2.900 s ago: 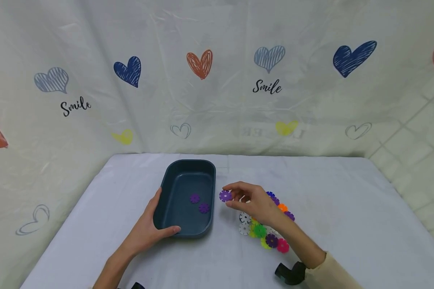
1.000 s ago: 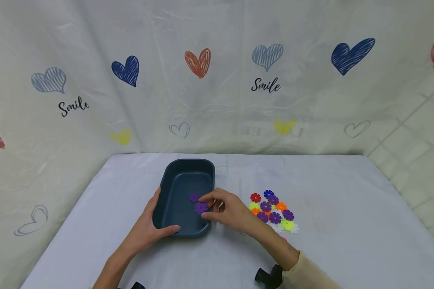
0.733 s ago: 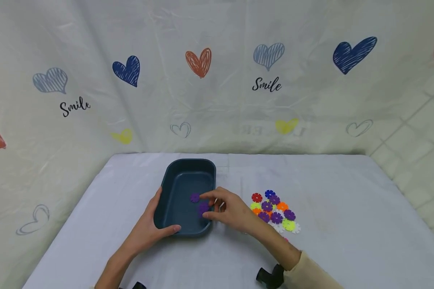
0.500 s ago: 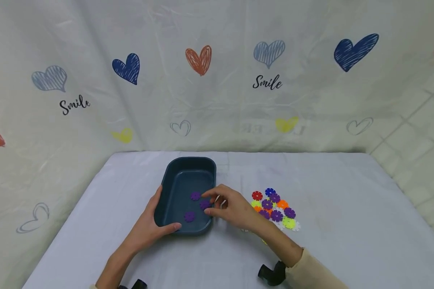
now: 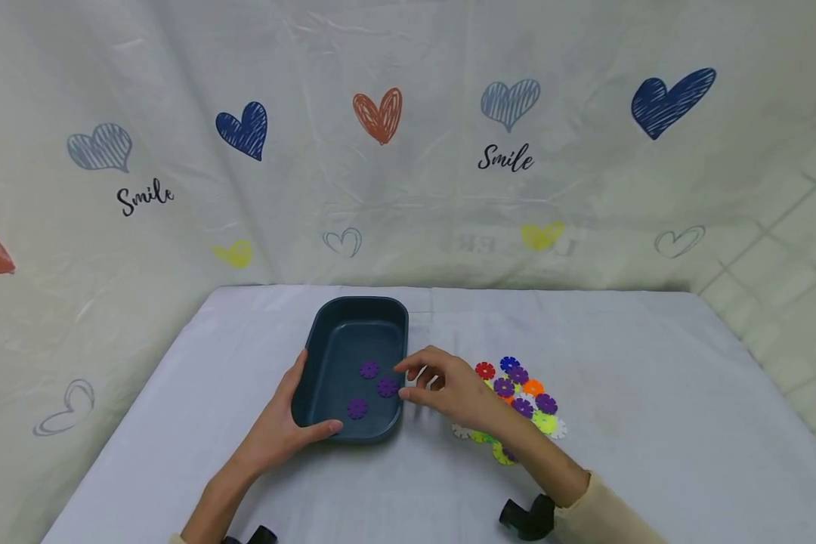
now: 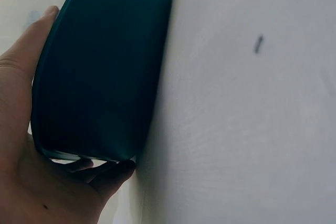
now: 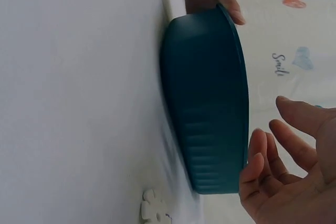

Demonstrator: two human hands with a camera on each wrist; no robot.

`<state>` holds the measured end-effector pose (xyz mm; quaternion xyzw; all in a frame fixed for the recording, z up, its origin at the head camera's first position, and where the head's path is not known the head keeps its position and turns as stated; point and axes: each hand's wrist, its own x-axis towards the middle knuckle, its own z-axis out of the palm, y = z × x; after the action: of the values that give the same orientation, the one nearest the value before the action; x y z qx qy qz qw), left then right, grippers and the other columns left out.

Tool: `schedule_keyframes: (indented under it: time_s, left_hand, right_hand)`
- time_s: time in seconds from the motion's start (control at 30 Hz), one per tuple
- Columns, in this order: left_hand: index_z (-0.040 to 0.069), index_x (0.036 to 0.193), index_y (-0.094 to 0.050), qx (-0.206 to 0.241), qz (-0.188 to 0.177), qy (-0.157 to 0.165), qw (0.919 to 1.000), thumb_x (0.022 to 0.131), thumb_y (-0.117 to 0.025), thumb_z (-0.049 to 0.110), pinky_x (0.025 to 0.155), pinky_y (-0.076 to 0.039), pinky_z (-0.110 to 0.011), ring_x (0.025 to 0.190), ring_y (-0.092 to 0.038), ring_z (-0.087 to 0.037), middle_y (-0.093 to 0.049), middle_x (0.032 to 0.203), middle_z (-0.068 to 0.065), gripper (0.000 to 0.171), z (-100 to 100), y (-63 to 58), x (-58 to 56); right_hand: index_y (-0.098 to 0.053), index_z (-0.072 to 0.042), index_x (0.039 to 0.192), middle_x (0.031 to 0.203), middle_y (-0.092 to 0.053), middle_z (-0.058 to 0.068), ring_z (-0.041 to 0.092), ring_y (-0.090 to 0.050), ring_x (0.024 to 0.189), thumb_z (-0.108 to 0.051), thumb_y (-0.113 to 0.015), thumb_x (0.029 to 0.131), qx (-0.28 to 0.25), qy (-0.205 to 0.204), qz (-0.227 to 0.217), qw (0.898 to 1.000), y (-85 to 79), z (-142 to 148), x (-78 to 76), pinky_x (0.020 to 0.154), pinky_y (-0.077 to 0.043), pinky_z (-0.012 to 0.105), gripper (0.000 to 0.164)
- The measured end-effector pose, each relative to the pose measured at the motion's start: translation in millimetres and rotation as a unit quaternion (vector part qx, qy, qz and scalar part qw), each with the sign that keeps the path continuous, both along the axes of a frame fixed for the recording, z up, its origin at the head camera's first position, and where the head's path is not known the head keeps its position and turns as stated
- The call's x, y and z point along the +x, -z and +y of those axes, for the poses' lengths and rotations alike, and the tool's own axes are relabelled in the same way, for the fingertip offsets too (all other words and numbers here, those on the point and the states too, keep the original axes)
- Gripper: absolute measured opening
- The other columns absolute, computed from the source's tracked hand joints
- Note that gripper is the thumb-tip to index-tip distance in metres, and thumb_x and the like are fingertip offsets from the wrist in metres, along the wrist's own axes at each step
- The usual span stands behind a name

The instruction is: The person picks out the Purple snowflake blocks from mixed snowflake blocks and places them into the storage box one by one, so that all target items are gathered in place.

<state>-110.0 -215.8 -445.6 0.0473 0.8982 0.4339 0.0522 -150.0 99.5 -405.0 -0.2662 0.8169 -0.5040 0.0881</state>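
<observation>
My left hand (image 5: 279, 427) grips a dark teal plastic box (image 5: 333, 355) at its near left corner, thumb over the near rim. The left wrist view shows the hand (image 6: 31, 140) curled round the wall of the box (image 6: 100, 66). Three purple flower-shaped plastic discs (image 5: 357, 409) lie apart on the box floor. At the right rim is my right hand (image 5: 452, 389), thumb and index finger apart. Nothing sits between the fingers of the right hand (image 7: 294, 166) in the right wrist view.
Right of the box lies a loose pile of flower discs (image 5: 522, 408) in several colours, partly hidden by my right forearm. A white disc (image 7: 154, 208) shows close up in the right wrist view. A white cloth (image 5: 625, 393) covers the table; a heart-printed curtain (image 5: 421, 196) hangs behind.
My right hand carried a purple disc left over the box and let it go; a third disc now lies there. The hand has since drawn back right. My left hand stays on the box.
</observation>
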Motion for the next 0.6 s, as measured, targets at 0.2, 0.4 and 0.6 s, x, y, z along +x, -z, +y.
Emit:
schedule_keyframes:
  time_s: [0.2,0.4,0.6]
  left_hand:
    - [0.032,0.169,0.002,-0.002,0.006,-0.001,1.0000,0.080,-0.088,0.044,0.119,-0.029,-0.072,0.161,-0.016,-0.043,-0.005,0.178,-0.011,0.126,0.9,0.4,-1.0]
    - [0.033,0.169,0.002,-0.001,0.006,0.000,1.0000,0.080,-0.088,0.043,0.119,-0.028,-0.073,0.161,-0.016,-0.042,-0.005,0.178,-0.010,0.126,1.0,3.2,-0.7]
    - [0.036,0.168,0.002,-0.006,0.003,-0.004,1.0000,0.081,-0.087,0.047,0.119,-0.030,-0.072,0.160,-0.018,-0.041,-0.006,0.178,-0.009,0.125,-0.2,3.4,-0.2]
  right_hand:
    - [-0.072,-0.015,0.127,0.123,-0.070,0.011,0.017,-0.063,0.098,-0.024,-0.079,0.094,0.007,0.015,-0.006,1.000,-0.6,8.6,0.3,0.083,-0.056,0.025,0.035]
    - [-0.072,-0.020,0.124,0.118,-0.069,0.013,0.015,-0.064,0.094,-0.024,-0.080,0.093,0.007,0.023,-0.001,1.000,4.0,21.6,3.3,0.081,-0.056,0.025,0.033]
    - [-0.072,-0.024,0.124,0.116,-0.069,0.011,0.014,-0.064,0.095,-0.029,-0.077,0.095,0.014,0.032,0.004,0.999,5.3,31.4,3.7,0.083,-0.056,0.025,0.030]
